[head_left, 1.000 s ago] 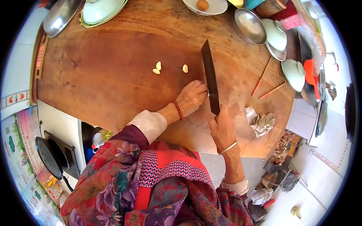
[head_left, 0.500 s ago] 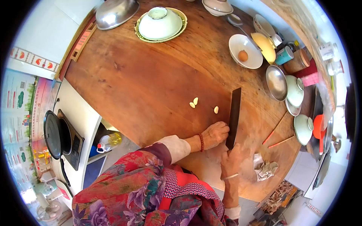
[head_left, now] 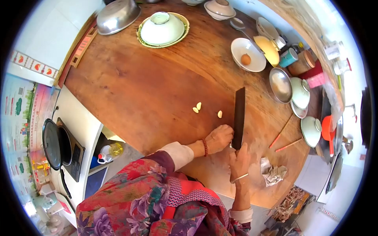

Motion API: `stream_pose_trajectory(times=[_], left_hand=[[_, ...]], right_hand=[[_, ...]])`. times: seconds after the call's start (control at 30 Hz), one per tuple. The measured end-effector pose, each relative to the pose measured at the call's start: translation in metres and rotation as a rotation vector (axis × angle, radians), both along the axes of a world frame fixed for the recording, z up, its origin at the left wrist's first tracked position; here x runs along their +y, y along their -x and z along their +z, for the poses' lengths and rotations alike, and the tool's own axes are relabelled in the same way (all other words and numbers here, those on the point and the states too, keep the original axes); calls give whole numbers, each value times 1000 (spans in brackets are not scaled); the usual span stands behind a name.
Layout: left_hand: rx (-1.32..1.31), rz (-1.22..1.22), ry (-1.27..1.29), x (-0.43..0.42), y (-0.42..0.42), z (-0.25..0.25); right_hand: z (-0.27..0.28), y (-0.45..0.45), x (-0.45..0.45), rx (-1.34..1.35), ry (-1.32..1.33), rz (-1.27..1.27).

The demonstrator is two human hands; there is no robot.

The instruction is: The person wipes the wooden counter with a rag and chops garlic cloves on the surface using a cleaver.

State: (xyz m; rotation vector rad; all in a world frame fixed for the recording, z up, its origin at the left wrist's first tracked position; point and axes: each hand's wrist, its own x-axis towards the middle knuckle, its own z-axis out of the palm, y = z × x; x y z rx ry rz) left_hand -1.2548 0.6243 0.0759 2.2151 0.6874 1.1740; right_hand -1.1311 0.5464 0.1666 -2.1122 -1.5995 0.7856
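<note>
My right hand (head_left: pixel 239 162) is wrapped round the handle of a dark, broad cleaver (head_left: pixel 239 118), whose blade points away from me over the wooden table (head_left: pixel 157 90). Close to the left of the blade, my left hand (head_left: pixel 219 139) rests on the tabletop with its fingers curled; anything under them is hidden. Beyond it lies one pale garlic clove (head_left: pixel 219 114). Two more garlic cloves (head_left: pixel 197 107) sit together further left.
A crumpled cloth (head_left: pixel 272 172) and red-tipped chopsticks (head_left: pixel 281 131) lie right of the cleaver. Behind them stand a metal bowl (head_left: pixel 280 85) and a white bowl (head_left: pixel 248 55) holding an egg. A covered dish (head_left: pixel 162 30) is at the far left.
The view has swung, so the table now shows more of its far side. Both hands keep their places by the cleaver, and the garlic cloves lie as before.
</note>
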Motion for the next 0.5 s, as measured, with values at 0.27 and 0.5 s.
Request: stream_pose_trajectory(times=[0.27, 0.5], left_hand=[[78, 101, 118, 3, 35, 11], [170, 3, 6, 5, 21, 2]], right_hand=[[-5, 4, -11, -12, -12, -40], [23, 5, 2, 49, 45, -48]])
